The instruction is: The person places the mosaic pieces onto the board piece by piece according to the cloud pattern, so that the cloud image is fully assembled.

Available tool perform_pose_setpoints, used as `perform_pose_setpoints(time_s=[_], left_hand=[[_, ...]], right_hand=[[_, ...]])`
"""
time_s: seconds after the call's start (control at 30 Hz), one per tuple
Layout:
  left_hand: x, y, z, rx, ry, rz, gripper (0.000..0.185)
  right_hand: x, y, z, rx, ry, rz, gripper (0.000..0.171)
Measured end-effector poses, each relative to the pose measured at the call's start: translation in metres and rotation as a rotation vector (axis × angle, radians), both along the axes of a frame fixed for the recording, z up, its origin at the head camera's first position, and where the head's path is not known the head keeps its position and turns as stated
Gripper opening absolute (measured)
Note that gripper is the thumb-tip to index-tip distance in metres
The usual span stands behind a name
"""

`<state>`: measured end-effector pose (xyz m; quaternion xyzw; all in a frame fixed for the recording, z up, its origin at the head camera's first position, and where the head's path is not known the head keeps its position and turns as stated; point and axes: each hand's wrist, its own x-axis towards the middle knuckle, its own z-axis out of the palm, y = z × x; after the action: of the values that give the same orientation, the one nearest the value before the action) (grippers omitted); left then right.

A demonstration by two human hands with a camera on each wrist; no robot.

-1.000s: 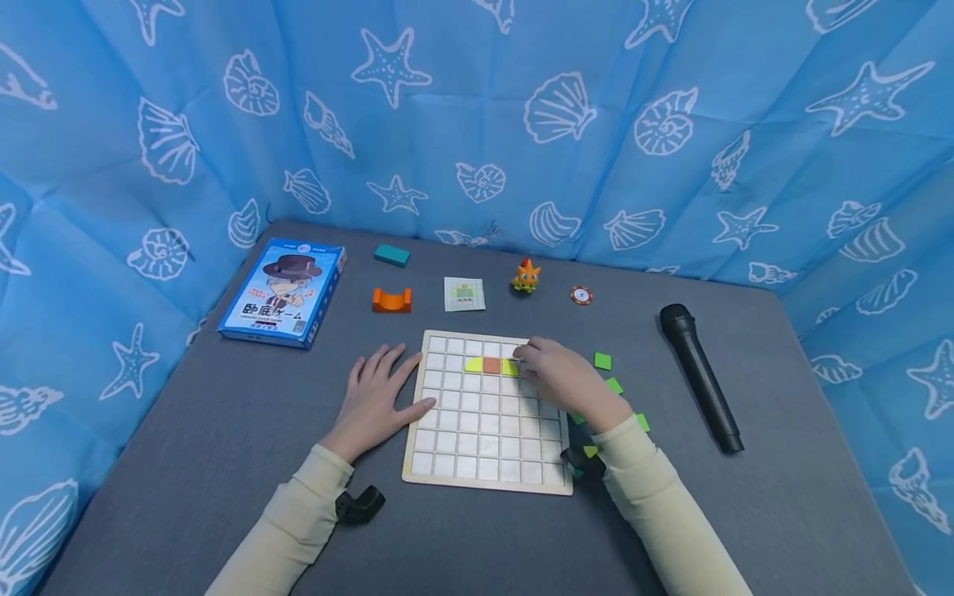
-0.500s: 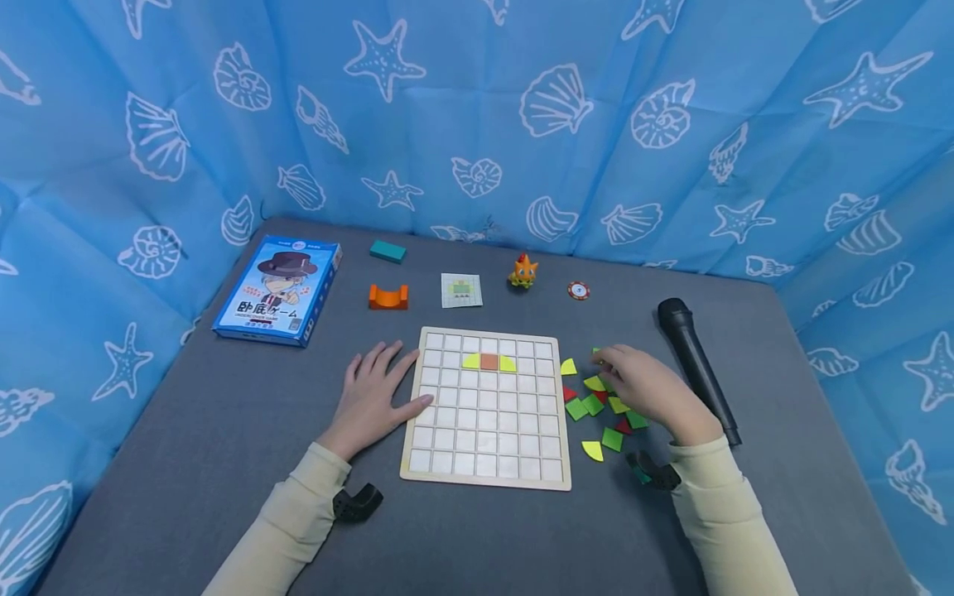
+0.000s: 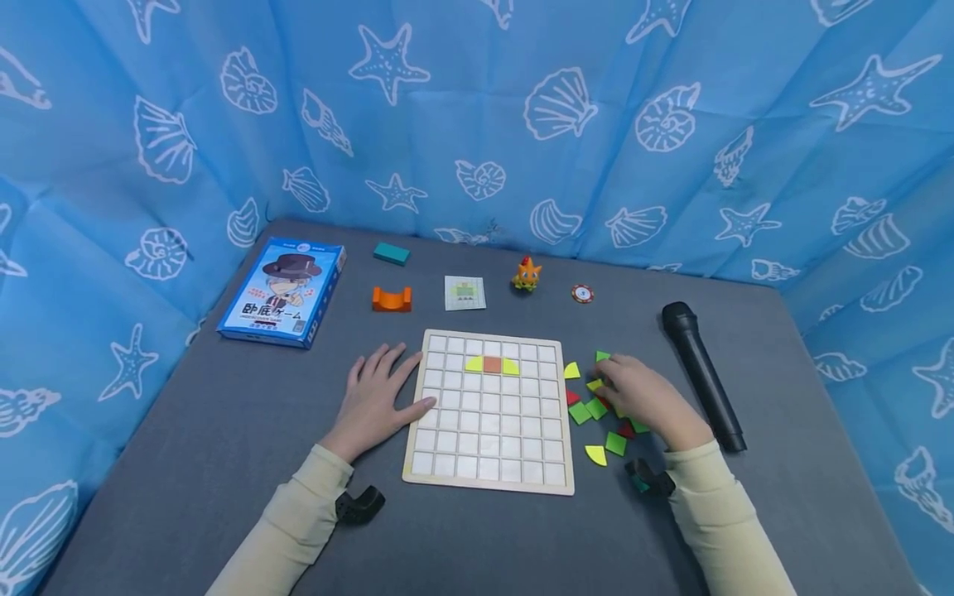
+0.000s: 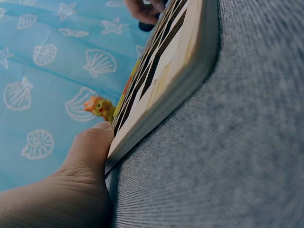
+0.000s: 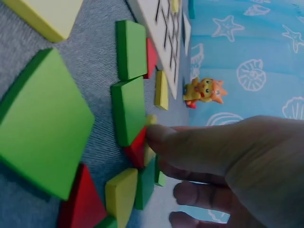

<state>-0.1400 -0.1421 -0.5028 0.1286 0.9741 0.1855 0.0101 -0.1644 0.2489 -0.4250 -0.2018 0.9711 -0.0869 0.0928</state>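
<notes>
1. Fingertips (image 5: 159,135) of my right hand (image 3: 644,399) are down among the loose tiles (image 3: 596,407) beside the board, the thumb touching a red tile (image 5: 138,147) at the edge of a green square (image 5: 127,110); nothing is lifted, and I cannot tell whether I have a real pinch on it.
2. Loose pieces, green, yellow and red, lie scattered on the grey table (image 3: 224,430) just right of the wooden grid board (image 3: 492,414), some under my palm.
3. My left hand (image 3: 376,401) lies flat with straight, spread fingers, thumb (image 4: 90,147) pressed against the board's left edge.
4. On the board, a yellow quarter-round, an orange square (image 3: 492,364) and another yellow quarter-round sit in a row near the top; the other cells show white.
5. A black microphone (image 3: 701,377) lies just right of my right hand.
6. Along the back: a blue game box (image 3: 283,291), a teal block (image 3: 392,253), an orange arch piece (image 3: 392,300), a small pattern card (image 3: 464,293), an orange toy figure (image 3: 526,274) and a round chip (image 3: 582,293).
</notes>
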Motion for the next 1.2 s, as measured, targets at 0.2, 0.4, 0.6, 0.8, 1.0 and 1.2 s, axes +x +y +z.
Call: perform_pose_setpoints(time_s=[0.2, 0.4, 0.6, 0.8, 1.0, 1.2], left_hand=[[0.001, 0.002, -0.001, 0.003, 0.000, -0.002, 0.081], [0.002, 0.002, -0.001, 0.002, -0.003, 0.002, 0.081], [0.001, 0.001, 0.000, -0.005, 0.002, 0.007, 0.081], [0.000, 0.001, 0.000, -0.007, 0.005, 0.009, 0.081], [-0.001, 0.001, -0.001, -0.019, 0.011, 0.013, 0.081], [0.000, 0.000, -0.001, -0.015, 0.010, 0.013, 0.081]], right_hand=[[-0.004, 0.000, -0.008, 0.009, 0.126, 0.019, 0.020], [-0.004, -0.003, -0.009, 0.024, 0.119, -0.012, 0.022], [-0.003, -0.006, -0.005, 0.034, 0.097, -0.007, 0.025], [-0.004, -0.005, -0.008, 0.027, 0.097, -0.003, 0.023], [-0.004, -0.004, -0.010, 0.016, 0.094, 0.002, 0.023], [0.001, -0.018, -0.004, -0.026, 0.113, 0.019, 0.024]])
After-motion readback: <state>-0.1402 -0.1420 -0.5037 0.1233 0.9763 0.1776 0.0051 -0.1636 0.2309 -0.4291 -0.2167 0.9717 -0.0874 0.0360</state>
